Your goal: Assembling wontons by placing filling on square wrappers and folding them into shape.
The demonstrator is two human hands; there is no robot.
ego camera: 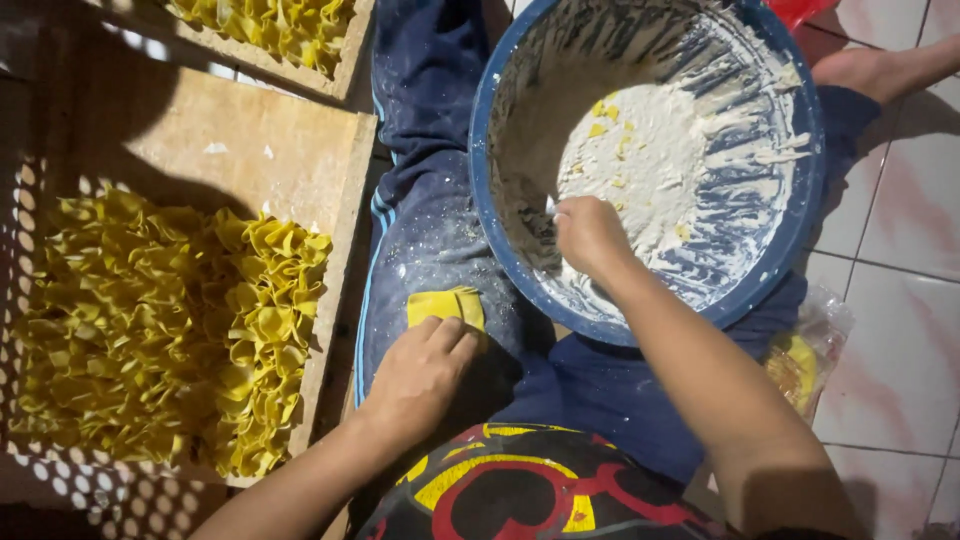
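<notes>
Down on the person's lap, the left hand (420,372) lies flat with fingers loosely curled over a small square yellow dough wrapper (446,305), pressing its near edge against the thigh of the flour-dusted dark blue trousers (425,215). The right hand (590,235) reaches into the large round blue plastic basin (800,215), fingers closed around what looks like a small spoon or scraper (550,206), though only a pale tip shows, so its kind is uncertain. That hand sits near the basin's near-left wall, just beside the white paste filling (650,170) smeared across the bottom and flecked with yellow bits.

At the left stands a wooden tray (300,160) whose near half is heaped with folded yellow dumplings (170,320), while its far half is bare board. A second wooden tray (350,60) with more yellow pieces lies beyond its far edge. By the person's right knee, on the tiled floor (900,330), rests a clear plastic bag (810,350) holding something yellow.
</notes>
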